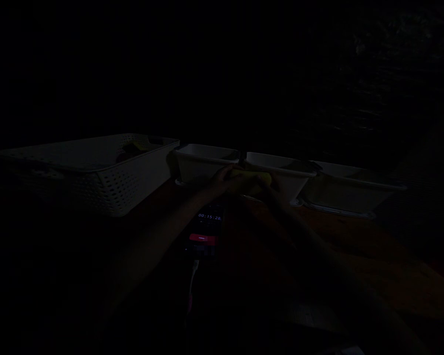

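The picture is very dark. Near the middle, my left hand (223, 181) and my right hand (274, 190) are closed on a yellowish-green block-like object (249, 176) between them. Its exact kind cannot be made out in the gloom. It is held in front of two white tubs, the left tub (198, 165) and the middle tub (290, 180). Below my hands lies a phone (203, 236) with a lit timer and a red button on its screen.
A large perforated white basket (133, 182) stands at the left, with a few dim coloured things (131, 149) inside. A third white tub (350, 190) is at the right of the row. A pale cable (193, 278) runs from the phone across the brownish table (385, 266).
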A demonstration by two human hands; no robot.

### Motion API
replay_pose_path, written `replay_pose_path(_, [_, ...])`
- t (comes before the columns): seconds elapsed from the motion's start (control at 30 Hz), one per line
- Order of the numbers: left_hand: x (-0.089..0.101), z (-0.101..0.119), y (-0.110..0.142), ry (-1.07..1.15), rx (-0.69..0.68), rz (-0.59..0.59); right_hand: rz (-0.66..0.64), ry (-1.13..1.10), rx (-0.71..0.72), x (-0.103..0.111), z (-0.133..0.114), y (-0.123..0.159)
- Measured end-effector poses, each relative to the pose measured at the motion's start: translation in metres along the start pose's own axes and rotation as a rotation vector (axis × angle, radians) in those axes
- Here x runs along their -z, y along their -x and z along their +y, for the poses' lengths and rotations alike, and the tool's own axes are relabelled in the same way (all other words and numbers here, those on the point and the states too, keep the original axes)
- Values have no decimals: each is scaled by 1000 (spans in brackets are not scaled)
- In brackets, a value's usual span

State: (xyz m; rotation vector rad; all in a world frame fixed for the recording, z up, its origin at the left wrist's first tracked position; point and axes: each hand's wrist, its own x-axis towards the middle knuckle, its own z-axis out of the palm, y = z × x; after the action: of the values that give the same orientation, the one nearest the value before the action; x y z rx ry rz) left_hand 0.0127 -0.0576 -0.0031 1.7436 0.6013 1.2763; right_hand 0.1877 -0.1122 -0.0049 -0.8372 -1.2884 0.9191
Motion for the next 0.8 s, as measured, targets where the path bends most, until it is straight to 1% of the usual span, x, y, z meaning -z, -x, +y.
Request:
replay_pose_path(0.1, [1, 3, 0, -45, -45, 0, 18, 46, 49, 0, -1, -1])
replay_pose_path(0.2, [2, 3, 0, -66, -86, 5, 8, 72, 90, 0, -3, 0])
replay_pose_path(0.43, [1, 1, -1, -24, -57, 1, 22, 116, 166, 4, 4, -3])
replay_pose_path(0.57, [1, 1, -1, -35, -84, -4, 19, 95, 186, 6, 7, -6])
replay_pose_path(0.8, [2, 1, -1, -66, -115, -15, 8, 84, 211, 5, 5, -5])
